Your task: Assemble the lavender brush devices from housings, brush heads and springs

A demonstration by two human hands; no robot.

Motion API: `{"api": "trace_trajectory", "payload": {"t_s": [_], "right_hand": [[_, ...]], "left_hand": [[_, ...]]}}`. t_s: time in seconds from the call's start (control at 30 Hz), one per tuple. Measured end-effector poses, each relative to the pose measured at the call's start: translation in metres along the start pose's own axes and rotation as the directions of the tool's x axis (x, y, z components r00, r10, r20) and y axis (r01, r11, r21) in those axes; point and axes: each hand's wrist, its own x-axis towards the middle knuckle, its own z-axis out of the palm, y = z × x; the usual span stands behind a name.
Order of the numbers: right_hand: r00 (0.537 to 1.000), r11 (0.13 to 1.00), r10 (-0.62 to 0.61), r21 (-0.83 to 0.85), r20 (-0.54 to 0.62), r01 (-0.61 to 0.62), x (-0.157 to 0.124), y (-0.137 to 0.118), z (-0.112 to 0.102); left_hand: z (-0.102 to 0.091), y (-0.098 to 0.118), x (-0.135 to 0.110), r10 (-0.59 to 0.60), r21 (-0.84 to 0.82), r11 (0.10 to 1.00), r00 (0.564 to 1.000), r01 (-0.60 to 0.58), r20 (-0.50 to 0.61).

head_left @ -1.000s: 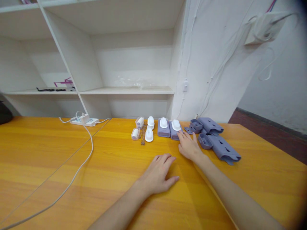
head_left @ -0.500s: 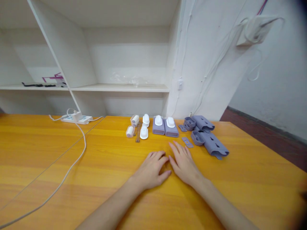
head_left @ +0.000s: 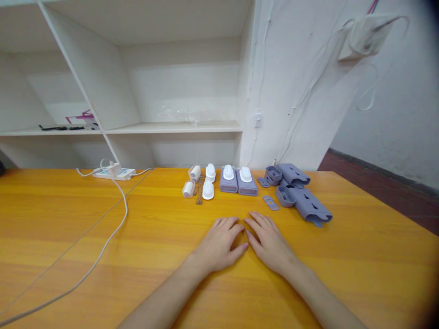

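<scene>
My left hand (head_left: pixel 219 244) lies flat and open on the orange table (head_left: pixel 103 256), palm down, holding nothing. My right hand (head_left: pixel 269 242) rests flat beside it, fingers stretched out, thumbs nearly touching. Beyond my fingers sit two purple bases with white caps (head_left: pixel 238 180), several loose white caps and rollers (head_left: pixel 200 183), two small springs (head_left: pixel 199 192), a flat purple tab (head_left: pixel 270 202), and purple housings (head_left: pixel 302 196) at the right.
A white power strip (head_left: pixel 115 172) with a white cable (head_left: pixel 113 233) trailing toward the front left lies on the table. White shelving (head_left: pixel 171 128) stands behind, holding a crumpled clear bag. Wall cables and a white box (head_left: pixel 363 36) hang at the right.
My right hand drew back from the purple parts and came down flat beside my left hand. A flat purple tab now lies loose near the housings. My left hand barely moved.
</scene>
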Motion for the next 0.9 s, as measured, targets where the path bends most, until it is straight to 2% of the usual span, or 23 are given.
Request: {"api": "trace_trajectory", "payload": {"t_s": [0.47, 0.53, 0.6, 0.67, 0.77, 0.9], "right_hand": [[0.999, 1.000, -0.022, -0.003, -0.033, 0.022, 0.000, 0.001, 0.003], [0.998, 1.000, 0.000, -0.022, -0.070, -0.002, 0.001, 0.000, 0.002], [0.984, 0.994, 0.059, -0.081, -0.169, -0.074, 0.003, 0.002, -0.004], [0.939, 0.966, 0.140, -0.166, -0.314, -0.200, 0.005, 0.008, -0.014], [0.817, 0.866, 0.275, -0.239, -0.506, -0.440, 0.005, 0.029, -0.030], [0.664, 0.741, 0.422, -0.188, -0.617, -0.645, -0.002, 0.070, -0.037]], "left_hand": [[0.000, 0.001, -0.001, -0.003, 0.009, 1.000, 1.000, 0.003, -0.010], [0.001, 0.000, -0.001, -0.004, 0.016, 1.000, 1.000, 0.004, -0.009], [0.001, 0.000, -0.001, -0.003, 0.025, 1.000, 1.000, 0.003, -0.001], [0.000, -0.001, -0.002, -0.002, 0.032, 0.999, 1.000, 0.001, 0.008], [0.000, -0.001, -0.002, 0.001, 0.039, 0.999, 1.000, -0.001, 0.014], [-0.001, -0.001, -0.003, -0.001, 0.046, 0.999, 1.000, 0.000, 0.015]]}}
